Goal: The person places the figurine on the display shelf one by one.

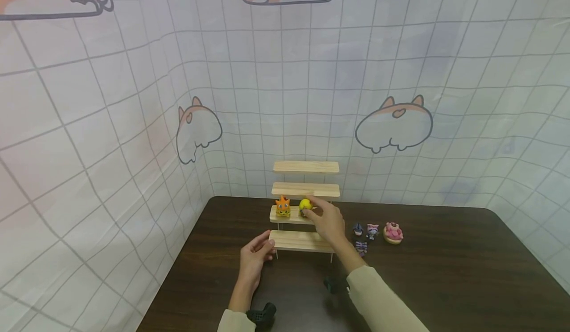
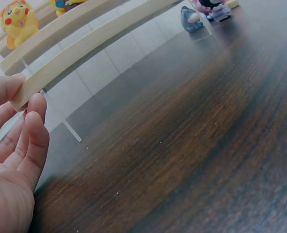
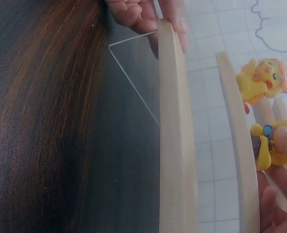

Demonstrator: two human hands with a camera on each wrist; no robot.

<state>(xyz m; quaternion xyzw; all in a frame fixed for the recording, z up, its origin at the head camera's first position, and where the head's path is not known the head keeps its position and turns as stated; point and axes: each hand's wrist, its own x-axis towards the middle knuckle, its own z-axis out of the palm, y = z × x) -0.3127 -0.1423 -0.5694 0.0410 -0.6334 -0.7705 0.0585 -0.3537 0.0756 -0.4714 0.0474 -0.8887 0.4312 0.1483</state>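
Observation:
A tiered wooden display stand (image 1: 298, 241) with stepped boards on thin clear supports stands on the table. My left hand (image 1: 255, 257) pinches the left end of its lowest board (image 2: 80, 51), thumb above and fingers below. My right hand (image 1: 330, 221) holds a small yellow figurine (image 3: 270, 145) with a blue round detail between thumb and fingers, at the second board from the bottom. Whether the figurine's base touches that board is hard to tell. Left of it, a yellow figurine with an orange spiky top (image 1: 282, 207) stands on the same board.
Right of the stand on the dark wooden table (image 1: 445, 272) are a dark blue figurine (image 1: 358, 229), a pink-and-grey figurine (image 1: 372, 231), a purple striped figurine (image 1: 361, 248) and a pink figurine on a round base (image 1: 393, 233). A grid-patterned curtain (image 1: 294, 74) hangs behind.

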